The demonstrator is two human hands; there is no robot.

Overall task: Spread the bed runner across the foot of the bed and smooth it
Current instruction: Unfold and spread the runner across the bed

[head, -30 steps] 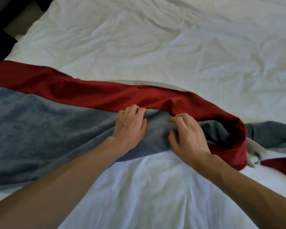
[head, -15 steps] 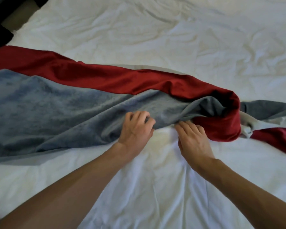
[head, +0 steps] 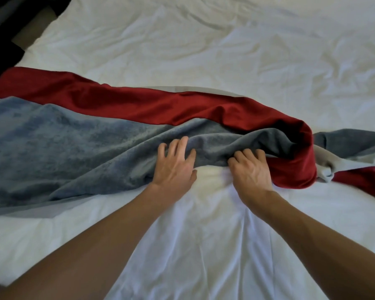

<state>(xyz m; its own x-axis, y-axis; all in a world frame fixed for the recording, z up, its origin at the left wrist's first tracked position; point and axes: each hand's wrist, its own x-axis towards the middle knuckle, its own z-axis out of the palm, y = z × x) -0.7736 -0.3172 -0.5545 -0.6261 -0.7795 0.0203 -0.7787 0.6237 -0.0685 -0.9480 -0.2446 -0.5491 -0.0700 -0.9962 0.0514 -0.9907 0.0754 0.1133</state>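
done: bed runner [head: 74, 152] looks flat on left | to do: untwist right | left hand [head: 174, 164] presses, fingers spread | right hand [head: 250, 171] grips it, fingers curled

Bed runner [head: 74, 148] lies across the bed [head: 204, 50], twisted at right; left hand [head: 173, 167] and right hand [head: 250, 169] side by side on its near edge

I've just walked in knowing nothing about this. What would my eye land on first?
The red and grey bed runner lying across the white bed stands out first: flat on the left, twisted into a red fold on the right. At its near edge, the left hand rests, fingers spread, on the grey cloth, and the right hand curls into it beside the twist.
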